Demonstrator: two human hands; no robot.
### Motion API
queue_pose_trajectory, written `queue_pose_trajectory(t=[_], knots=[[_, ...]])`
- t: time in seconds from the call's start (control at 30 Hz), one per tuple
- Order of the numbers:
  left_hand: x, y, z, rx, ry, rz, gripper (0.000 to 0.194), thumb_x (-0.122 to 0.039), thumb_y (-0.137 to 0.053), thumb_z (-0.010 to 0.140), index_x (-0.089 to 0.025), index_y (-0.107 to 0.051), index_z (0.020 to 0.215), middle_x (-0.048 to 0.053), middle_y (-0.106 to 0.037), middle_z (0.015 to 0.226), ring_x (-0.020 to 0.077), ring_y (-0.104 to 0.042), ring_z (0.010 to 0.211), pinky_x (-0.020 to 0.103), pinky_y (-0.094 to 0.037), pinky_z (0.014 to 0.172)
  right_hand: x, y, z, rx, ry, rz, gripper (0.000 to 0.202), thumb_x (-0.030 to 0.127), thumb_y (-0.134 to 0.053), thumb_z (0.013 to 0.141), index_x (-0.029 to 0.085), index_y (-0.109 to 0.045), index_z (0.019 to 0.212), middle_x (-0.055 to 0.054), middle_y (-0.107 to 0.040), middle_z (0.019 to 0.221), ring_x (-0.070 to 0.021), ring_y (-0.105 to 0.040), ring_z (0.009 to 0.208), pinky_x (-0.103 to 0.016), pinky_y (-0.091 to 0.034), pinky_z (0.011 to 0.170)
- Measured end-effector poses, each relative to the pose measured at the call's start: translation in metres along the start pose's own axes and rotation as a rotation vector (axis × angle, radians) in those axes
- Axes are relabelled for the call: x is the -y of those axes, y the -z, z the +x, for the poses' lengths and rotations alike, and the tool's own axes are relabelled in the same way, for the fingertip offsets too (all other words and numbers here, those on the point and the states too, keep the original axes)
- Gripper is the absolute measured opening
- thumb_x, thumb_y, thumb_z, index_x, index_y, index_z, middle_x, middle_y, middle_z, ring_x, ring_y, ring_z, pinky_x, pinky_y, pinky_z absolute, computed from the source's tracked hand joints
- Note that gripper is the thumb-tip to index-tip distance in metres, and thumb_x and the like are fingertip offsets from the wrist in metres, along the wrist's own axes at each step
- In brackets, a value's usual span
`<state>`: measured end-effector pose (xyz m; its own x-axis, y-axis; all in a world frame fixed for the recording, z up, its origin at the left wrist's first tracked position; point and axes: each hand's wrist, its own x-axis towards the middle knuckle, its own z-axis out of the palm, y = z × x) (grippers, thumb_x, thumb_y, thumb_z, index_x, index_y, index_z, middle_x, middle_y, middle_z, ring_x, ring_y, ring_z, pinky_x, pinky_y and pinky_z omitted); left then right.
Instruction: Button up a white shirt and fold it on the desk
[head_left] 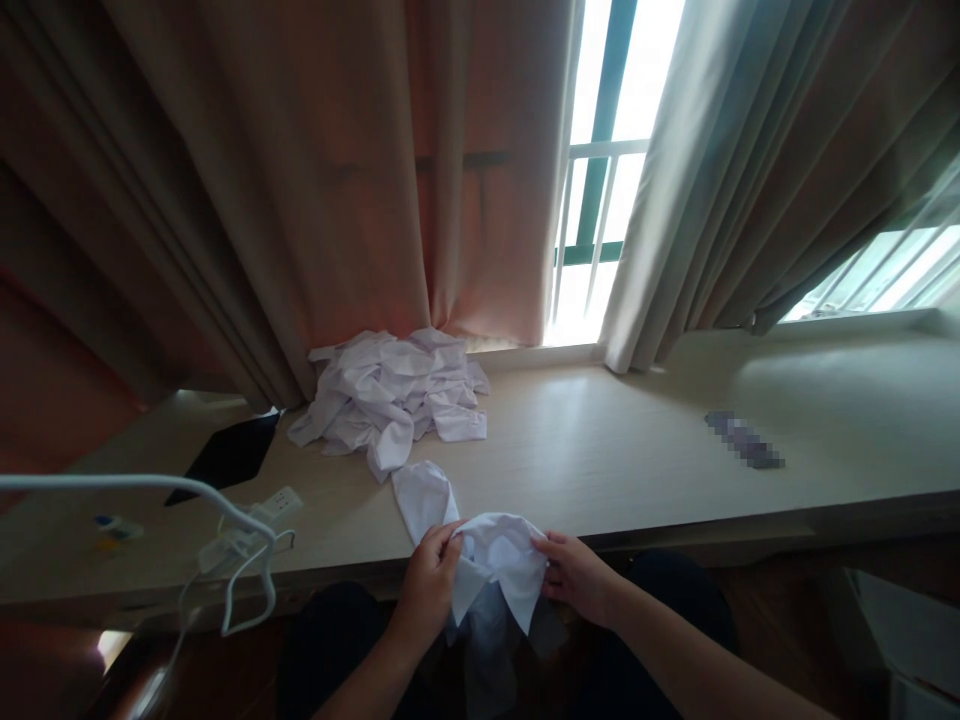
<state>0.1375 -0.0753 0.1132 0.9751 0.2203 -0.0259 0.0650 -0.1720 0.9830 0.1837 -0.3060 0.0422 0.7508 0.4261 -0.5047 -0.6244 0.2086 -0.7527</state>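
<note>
A white collared shirt hangs between my hands at the table's front edge, its collar points facing down toward me. My left hand is closed on the left side of the collar. On the opposite side, my right hand pinches the collar between thumb and fingers. One part of the shirt lies up on the tabletop, left of the collar, while the rest drops below the edge over my lap, where it is dim. Behind it sits a crumpled heap of white cloth against the curtain.
The pale table runs along curtains and a bright window. On its left are a black flat item, a power strip, a small bottle and a white cable in front. A pixelated item lies at right.
</note>
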Motion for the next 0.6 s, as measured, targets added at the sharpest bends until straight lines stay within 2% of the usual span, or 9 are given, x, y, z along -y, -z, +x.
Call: queue_pose_trajectory(t=[0.1, 0.2, 0.3, 0.43, 0.53, 0.6], knots=[[0.011, 0.000, -0.003, 0.019, 0.053, -0.047, 0.028, -0.038, -0.070, 0.081, -0.017, -0.077, 0.098, 0.010, -0.072, 0.110, 0.0274, -0.061, 0.111, 0.031, -0.042, 0.101, 0.001, 0.005, -0.012, 0.114, -0.071, 0.235, 0.043, 0.046, -0.074, 0.081, 0.016, -0.063, 0.109, -0.010, -0.072, 0.103, -0.0211, -0.070, 0.092, -0.035, -0.052, 0.087], [0.019, 0.000, -0.011, 0.059, 0.197, -0.158, 0.038, -0.040, -0.073, 0.079, -0.014, -0.074, 0.108, 0.010, -0.073, 0.108, 0.0254, -0.065, 0.100, 0.029, -0.048, 0.088, -0.005, 0.011, -0.020, 0.132, -0.092, 0.315, 0.041, 0.046, -0.070, 0.086, 0.013, -0.065, 0.111, -0.011, -0.073, 0.105, -0.0222, -0.069, 0.095, -0.037, -0.052, 0.090], [0.023, 0.001, -0.024, 0.122, 0.368, -0.382, 0.048, -0.036, -0.076, 0.077, -0.014, -0.068, 0.119, 0.010, -0.073, 0.109, 0.0219, -0.066, 0.091, 0.028, -0.051, 0.078, -0.015, 0.015, -0.027, 0.186, -0.087, 0.332, 0.039, 0.037, -0.070, 0.085, 0.010, -0.067, 0.112, -0.014, -0.073, 0.109, -0.0240, -0.069, 0.100, -0.037, -0.051, 0.094], [0.021, 0.009, -0.038, 0.217, 0.542, -0.669, 0.059, -0.022, -0.079, 0.071, -0.016, -0.063, 0.127, 0.012, -0.071, 0.113, 0.0215, -0.068, 0.093, 0.030, -0.052, 0.084, -0.022, 0.016, -0.036, 0.205, -0.077, 0.351, 0.035, 0.028, -0.071, 0.082, 0.008, -0.069, 0.111, -0.014, -0.073, 0.109, -0.0241, -0.069, 0.101, -0.038, -0.049, 0.098], [0.018, 0.018, -0.044, 0.335, 0.707, -0.744, 0.055, -0.032, -0.075, 0.079, -0.017, -0.062, 0.129, 0.014, -0.068, 0.122, 0.0251, -0.067, 0.103, 0.034, -0.051, 0.089, -0.020, 0.015, -0.040, 0.203, -0.110, 0.373, 0.034, 0.031, -0.069, 0.085, 0.009, -0.069, 0.111, -0.014, -0.073, 0.110, -0.0235, -0.069, 0.099, -0.038, -0.049, 0.097], [0.019, 0.022, -0.045, 0.396, 0.796, -0.715, 0.048, -0.043, -0.070, 0.084, -0.013, -0.066, 0.122, 0.015, -0.069, 0.119, 0.0254, -0.068, 0.102, 0.034, -0.051, 0.088, -0.019, 0.015, -0.041, 0.224, -0.134, 0.358, 0.034, 0.034, -0.068, 0.086, 0.010, -0.068, 0.110, -0.015, -0.072, 0.110, -0.0240, -0.070, 0.099, -0.038, -0.050, 0.096]])
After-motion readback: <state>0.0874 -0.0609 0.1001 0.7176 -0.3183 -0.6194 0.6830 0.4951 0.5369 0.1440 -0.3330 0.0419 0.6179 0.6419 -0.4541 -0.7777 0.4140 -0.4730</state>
